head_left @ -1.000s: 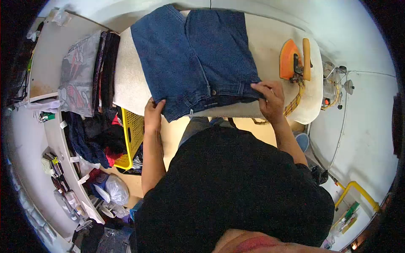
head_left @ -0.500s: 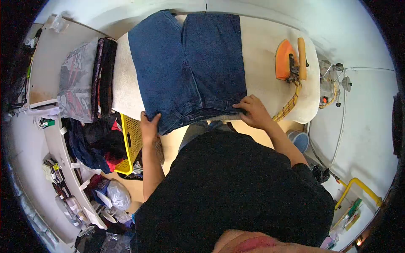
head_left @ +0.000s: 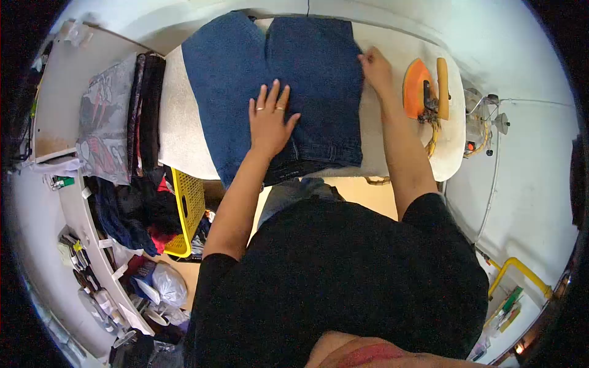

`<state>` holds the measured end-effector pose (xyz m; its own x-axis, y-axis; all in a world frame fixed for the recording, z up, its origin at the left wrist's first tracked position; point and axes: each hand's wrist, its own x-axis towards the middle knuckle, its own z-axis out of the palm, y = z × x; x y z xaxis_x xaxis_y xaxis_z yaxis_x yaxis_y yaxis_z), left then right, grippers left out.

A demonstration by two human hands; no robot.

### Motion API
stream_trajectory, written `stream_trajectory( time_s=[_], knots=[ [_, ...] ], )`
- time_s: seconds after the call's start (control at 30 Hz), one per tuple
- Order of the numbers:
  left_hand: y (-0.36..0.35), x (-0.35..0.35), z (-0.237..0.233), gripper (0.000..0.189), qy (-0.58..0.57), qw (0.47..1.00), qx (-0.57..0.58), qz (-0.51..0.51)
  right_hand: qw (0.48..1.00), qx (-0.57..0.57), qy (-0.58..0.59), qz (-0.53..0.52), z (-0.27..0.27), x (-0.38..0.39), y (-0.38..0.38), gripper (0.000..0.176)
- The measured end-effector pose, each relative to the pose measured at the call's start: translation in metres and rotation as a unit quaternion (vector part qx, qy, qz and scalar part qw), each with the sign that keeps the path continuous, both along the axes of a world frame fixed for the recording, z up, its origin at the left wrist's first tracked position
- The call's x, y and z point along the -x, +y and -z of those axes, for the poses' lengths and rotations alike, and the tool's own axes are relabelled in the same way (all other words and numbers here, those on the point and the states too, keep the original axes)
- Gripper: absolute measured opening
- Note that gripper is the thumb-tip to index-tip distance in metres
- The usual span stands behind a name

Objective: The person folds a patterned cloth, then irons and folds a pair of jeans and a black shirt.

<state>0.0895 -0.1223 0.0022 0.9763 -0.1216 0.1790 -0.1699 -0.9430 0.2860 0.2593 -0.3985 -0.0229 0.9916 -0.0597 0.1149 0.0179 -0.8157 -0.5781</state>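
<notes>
A pair of dark blue jeans [head_left: 313, 80] lies spread over a pale ironing board [head_left: 184, 132], its waistband towards my body. My left hand [head_left: 270, 119] rests on the middle of the jeans with its fingers spread, a ring on it. At the right edge of the denim, my right hand [head_left: 375, 66] pinches the fabric between thumb and fingers. An orange iron [head_left: 417, 89] with a wooden-coloured handle lies on the board, to the right of my right hand.
Left of the board are stacked folded garments [head_left: 107, 116] and a yellow basket [head_left: 191, 205] near dark clothes [head_left: 129, 211]. A plastic bag [head_left: 169, 285] lies lower left. Metal equipment [head_left: 478, 126] stands beyond the board's right end, and a yellow pipe [head_left: 524, 265] is at lower right.
Both hands have left the waistband. My left hand has moved up onto the middle of the jeans and opened flat; my right hand has moved up to the right edge. The jeans have shifted slightly.
</notes>
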Motion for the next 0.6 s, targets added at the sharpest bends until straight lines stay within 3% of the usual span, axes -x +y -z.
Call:
stream_trajectory(
  time_s=[0.17, 0.2, 0.23, 0.3, 0.33, 0.37, 0.4, 0.43, 0.5, 0.6],
  knots=[
    [-0.003, 0.006, 0.014, 0.070, 0.033, 0.999, 0.005, -0.010, 0.995, 0.002, -0.087, -0.038, -0.029, 0.031, -0.057, 0.023],
    [-0.004, 0.011, 0.010, 0.070, 0.042, 0.999, -0.005, 0.007, 0.970, 0.131, -0.207, 0.002, -0.059, 0.047, -0.066, 0.022],
    [-0.007, 0.016, 0.004, 0.070, 0.050, 0.998, -0.015, 0.023, 0.963, 0.146, -0.227, 0.025, -0.078, 0.050, -0.086, 0.027],
    [-0.013, 0.036, -0.006, 0.073, 0.074, 0.996, 0.010, 0.047, 0.899, 0.298, -0.314, 0.068, -0.110, 0.070, -0.119, 0.041],
    [-0.017, 0.048, -0.006, 0.074, 0.095, 0.990, 0.028, 0.099, 0.899, 0.299, -0.315, 0.062, -0.106, 0.072, -0.137, 0.041],
    [-0.021, 0.059, -0.009, 0.075, 0.113, 0.981, 0.045, 0.151, 0.969, 0.128, -0.192, 0.091, -0.096, 0.073, -0.155, 0.046],
    [-0.020, 0.070, -0.015, 0.068, 0.108, 0.975, 0.072, 0.178, 0.991, -0.047, -0.060, 0.114, -0.086, 0.069, -0.170, 0.051],
    [-0.017, 0.078, -0.012, 0.068, 0.105, 0.977, 0.075, 0.170, 0.991, -0.045, -0.062, 0.105, -0.079, 0.062, -0.182, 0.051],
    [-0.007, 0.094, -0.007, 0.060, 0.095, 0.975, 0.133, 0.150, 0.932, -0.271, 0.192, 0.142, -0.080, 0.054, -0.181, 0.056],
    [0.006, 0.110, -0.002, 0.050, 0.056, 0.972, 0.187, 0.134, 0.951, -0.199, 0.212, 0.105, -0.104, 0.054, -0.145, 0.058]
  ],
)
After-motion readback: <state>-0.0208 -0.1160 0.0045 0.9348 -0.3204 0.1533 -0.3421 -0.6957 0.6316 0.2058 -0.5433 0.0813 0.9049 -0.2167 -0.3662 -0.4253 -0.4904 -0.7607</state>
